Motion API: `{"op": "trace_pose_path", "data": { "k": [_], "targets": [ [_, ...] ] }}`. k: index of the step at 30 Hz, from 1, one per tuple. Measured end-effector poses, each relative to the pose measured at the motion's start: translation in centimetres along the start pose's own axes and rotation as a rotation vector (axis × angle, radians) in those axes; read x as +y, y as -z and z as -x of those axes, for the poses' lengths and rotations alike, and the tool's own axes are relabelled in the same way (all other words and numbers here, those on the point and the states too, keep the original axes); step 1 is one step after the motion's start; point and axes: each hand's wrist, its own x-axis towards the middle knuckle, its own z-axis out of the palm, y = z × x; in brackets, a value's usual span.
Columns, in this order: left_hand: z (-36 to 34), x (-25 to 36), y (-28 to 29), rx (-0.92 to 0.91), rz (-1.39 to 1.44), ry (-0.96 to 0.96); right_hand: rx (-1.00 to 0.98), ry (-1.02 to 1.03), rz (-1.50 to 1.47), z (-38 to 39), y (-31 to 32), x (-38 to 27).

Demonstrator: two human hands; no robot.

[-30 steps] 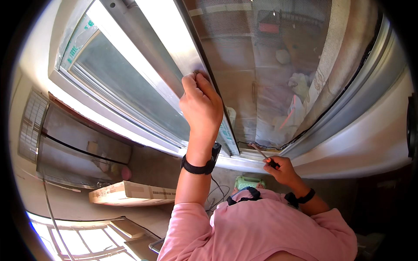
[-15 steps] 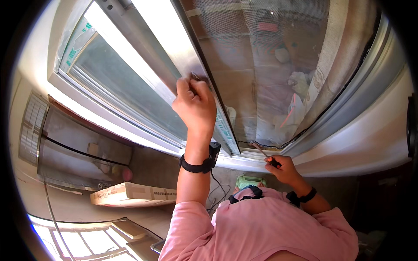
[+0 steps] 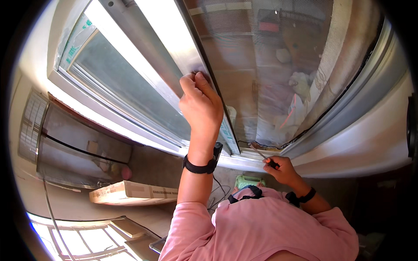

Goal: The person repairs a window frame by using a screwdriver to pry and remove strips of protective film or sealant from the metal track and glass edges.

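Observation:
My left hand (image 3: 201,102) is closed with its fingers curled and thumb pressed in, against the silver metal frame (image 3: 172,32) of a sliding window. A small dark opening or latch shows at the fingertips; whatever the fingers pinch there is hidden. Lower right, my right hand (image 3: 282,169) grips a screwdriver (image 3: 261,153) by its dark handle. Its thin shaft points up and left, with the tip at the window's bottom track near the mesh screen (image 3: 270,65).
Left of the frame is a second glass pane (image 3: 126,74). A long cardboard box (image 3: 135,194) lies at lower left, near a dark-panelled cabinet (image 3: 82,150). Below the sill stands a green stool (image 3: 249,180), with a black cable (image 3: 223,187) on the floor beside it.
My left hand has shifted slightly right and turned, covering more of the dark spot on the frame. My right hand and the screwdriver stay nearly still.

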Motion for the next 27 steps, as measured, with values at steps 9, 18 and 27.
{"op": "trace_pose_path", "data": {
  "k": [9,18,27],
  "targets": [
    [-0.6,0.2,-0.4,0.024,-0.048,-0.117,-0.006,0.019,0.018,-0.1,0.1,0.0],
    [-0.2,-0.7,0.6,0.005,-0.006,-0.011,-0.014,0.032,0.004,0.1,0.1,0.2],
    [-0.3,0.1,0.0,-0.010,-0.011,-0.057,-0.013,0.030,0.025,0.0,0.0,-0.2]
  ]
}}
